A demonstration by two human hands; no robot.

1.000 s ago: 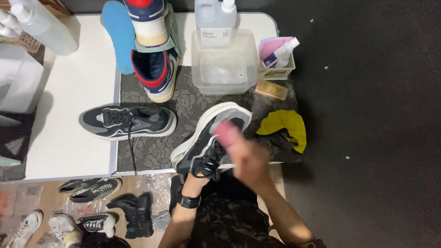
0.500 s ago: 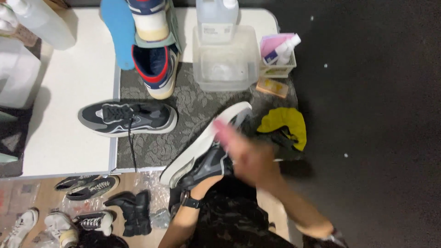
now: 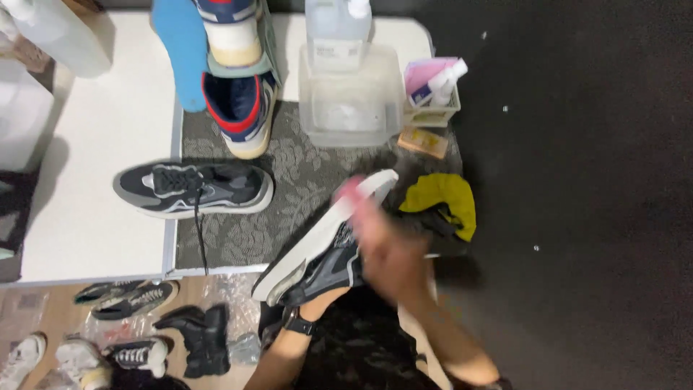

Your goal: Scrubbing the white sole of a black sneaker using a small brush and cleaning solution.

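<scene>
From the head camera, looking straight down: a black sneaker with a white sole (image 3: 325, 249) is tilted on its side at the near edge of the patterned grey mat (image 3: 303, 195), sole turned to the left and toe pointing away toward the far right; the left hand (image 3: 317, 292) is tucked under and into the shoe from the near side, its fingers hidden by the upper, so the grip appears closed on the shoe though the fingers themselves cannot be made out; a dark watch (image 3: 297, 323) sits on that wrist. The right hand (image 3: 386, 253) is blurred, lying across the shoe's far side just right of the sole, with something pink (image 3: 350, 191) at its far tip touching the sole; whether those fingers are curled or spread I cannot tell. Left on the mat lies the matching black sneaker (image 3: 193, 189), flat, lace trailing near; a yellow cloth (image 3: 440, 198) sits just right of the hands; a clear plastic tub (image 3: 351, 105) stands farther off.
</scene>
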